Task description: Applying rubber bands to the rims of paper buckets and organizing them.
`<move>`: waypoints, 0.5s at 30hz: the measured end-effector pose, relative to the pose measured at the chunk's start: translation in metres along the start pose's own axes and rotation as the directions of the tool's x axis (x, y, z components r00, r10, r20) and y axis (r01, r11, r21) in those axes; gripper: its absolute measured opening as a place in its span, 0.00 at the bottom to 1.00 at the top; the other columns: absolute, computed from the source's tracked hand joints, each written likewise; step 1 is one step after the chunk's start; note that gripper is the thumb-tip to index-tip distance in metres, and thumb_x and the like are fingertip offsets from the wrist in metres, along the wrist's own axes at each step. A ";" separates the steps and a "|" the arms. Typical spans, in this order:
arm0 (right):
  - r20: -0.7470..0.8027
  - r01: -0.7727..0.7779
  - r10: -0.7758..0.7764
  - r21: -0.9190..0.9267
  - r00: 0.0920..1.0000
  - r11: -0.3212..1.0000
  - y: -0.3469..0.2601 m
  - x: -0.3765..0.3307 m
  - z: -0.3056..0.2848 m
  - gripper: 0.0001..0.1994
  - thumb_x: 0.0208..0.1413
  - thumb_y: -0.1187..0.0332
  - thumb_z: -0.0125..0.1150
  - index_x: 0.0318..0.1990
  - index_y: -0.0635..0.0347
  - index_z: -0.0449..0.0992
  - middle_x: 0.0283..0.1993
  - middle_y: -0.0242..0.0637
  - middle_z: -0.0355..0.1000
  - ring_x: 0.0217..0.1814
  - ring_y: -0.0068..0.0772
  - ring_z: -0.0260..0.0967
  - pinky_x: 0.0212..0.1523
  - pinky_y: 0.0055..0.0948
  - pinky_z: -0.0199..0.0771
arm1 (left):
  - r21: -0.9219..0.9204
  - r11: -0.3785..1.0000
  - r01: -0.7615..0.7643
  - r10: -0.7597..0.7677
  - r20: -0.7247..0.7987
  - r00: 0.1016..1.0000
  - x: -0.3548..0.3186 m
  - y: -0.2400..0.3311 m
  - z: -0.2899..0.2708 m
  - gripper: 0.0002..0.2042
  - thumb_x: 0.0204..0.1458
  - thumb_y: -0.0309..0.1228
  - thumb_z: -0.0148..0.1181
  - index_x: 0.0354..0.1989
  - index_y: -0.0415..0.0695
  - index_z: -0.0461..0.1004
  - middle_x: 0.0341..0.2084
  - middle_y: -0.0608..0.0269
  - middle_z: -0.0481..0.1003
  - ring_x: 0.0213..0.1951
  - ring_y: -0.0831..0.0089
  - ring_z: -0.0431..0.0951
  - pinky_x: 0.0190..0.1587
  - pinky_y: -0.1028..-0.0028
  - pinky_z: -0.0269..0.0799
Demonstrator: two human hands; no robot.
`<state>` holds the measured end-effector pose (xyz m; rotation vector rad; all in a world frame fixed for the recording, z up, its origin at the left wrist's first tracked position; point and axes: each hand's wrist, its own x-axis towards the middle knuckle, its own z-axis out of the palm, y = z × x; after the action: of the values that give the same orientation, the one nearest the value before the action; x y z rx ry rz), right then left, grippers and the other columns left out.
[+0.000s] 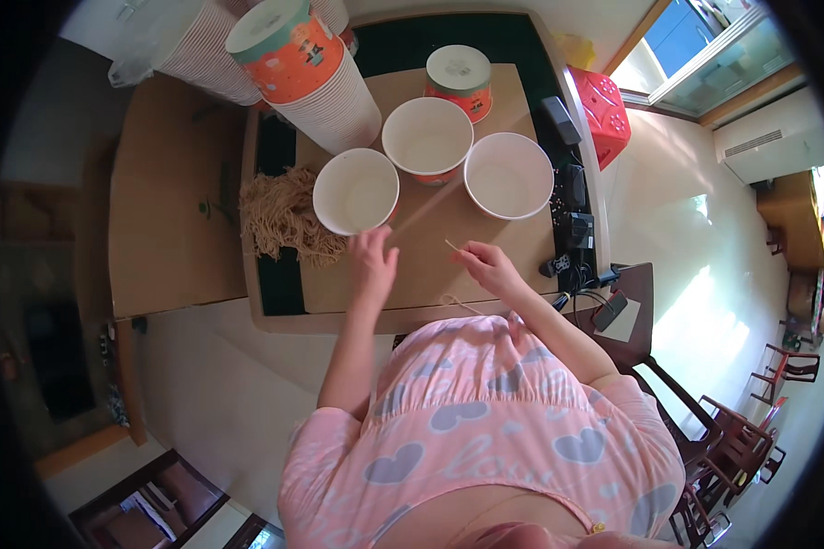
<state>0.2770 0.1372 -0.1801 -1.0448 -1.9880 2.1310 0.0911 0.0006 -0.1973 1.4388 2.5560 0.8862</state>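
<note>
My right hand point(488, 267) is closed in a pinch on a thin tan cord point(451, 244), whose short end sticks out past the fingertips. A loose tail of cord curls below it by the table edge. My left hand point(374, 263) is at the near rim of the left white paper bucket point(357, 192), thumb apart from the fingers; whether it touches the rim is unclear. A blurred brown streak point(426, 209) runs from near its fingertips toward the other buckets. Two more upright buckets, a middle one point(428, 135) and a right one point(509, 176), stand beside it.
A bundle of tan cords point(288, 215) lies left of the buckets. Behind stand a tall stack of orange-printed buckets point(325, 96) and an upside-down bucket point(459, 78). Black adapters and cables point(577, 229) line the table's right edge, near a red stool point(602, 114).
</note>
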 end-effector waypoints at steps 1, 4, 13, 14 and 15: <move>-0.008 0.002 -0.002 0.006 1.000 1.000 -0.002 -0.004 -0.003 0.13 0.61 0.60 0.49 0.35 0.57 0.76 0.18 0.20 0.54 0.20 0.11 0.51 0.19 0.17 0.52 | 0.146 0.989 -0.004 0.005 -0.007 1.000 0.018 -0.002 -0.010 0.15 0.39 0.24 0.64 0.39 0.44 0.73 0.39 0.56 0.70 0.45 0.56 0.70 0.50 0.62 0.65; 0.024 0.017 -0.016 -0.043 1.000 0.999 -0.003 -0.020 -0.007 0.12 0.61 0.63 0.50 0.36 0.60 0.77 0.19 0.23 0.59 0.22 0.13 0.53 0.22 0.18 0.54 | 0.417 0.903 -0.106 0.046 0.152 0.987 0.034 -0.055 -0.016 0.11 0.43 0.24 0.60 0.38 0.42 0.73 0.34 0.54 0.74 0.40 0.55 0.73 0.47 0.60 0.67; -0.016 0.086 -0.085 0.048 0.996 0.995 0.019 -0.027 -0.027 0.11 0.60 0.65 0.52 0.38 0.64 0.77 0.20 0.27 0.64 0.24 0.16 0.59 0.26 0.21 0.62 | -0.329 0.871 0.364 -0.279 0.279 0.919 0.030 -0.028 -0.038 0.10 0.47 0.22 0.57 0.40 0.37 0.73 0.29 0.56 0.77 0.31 0.67 0.78 0.36 0.72 0.72; -0.016 0.082 -0.081 0.050 0.997 0.995 0.020 -0.024 -0.024 0.11 0.60 0.65 0.52 0.38 0.64 0.77 0.20 0.27 0.64 0.24 0.16 0.59 0.26 0.21 0.62 | -0.430 0.805 0.408 -0.297 0.304 0.905 0.026 -0.025 -0.035 0.11 0.47 0.21 0.57 0.40 0.36 0.73 0.28 0.59 0.77 0.30 0.73 0.77 0.36 0.74 0.72; -0.017 0.120 -0.119 0.036 0.993 0.992 0.024 -0.020 -0.019 0.11 0.60 0.65 0.52 0.38 0.65 0.76 0.22 0.28 0.65 0.26 0.17 0.61 0.27 0.22 0.64 | -0.521 0.720 0.459 -0.304 0.357 0.883 0.023 -0.020 -0.031 0.12 0.47 0.19 0.57 0.41 0.36 0.73 0.29 0.64 0.77 0.31 0.80 0.75 0.36 0.78 0.71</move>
<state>0.3118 0.1405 -0.1917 -0.9090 -1.9438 2.0842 0.0523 -0.0024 -0.1778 0.7324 1.9950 1.1918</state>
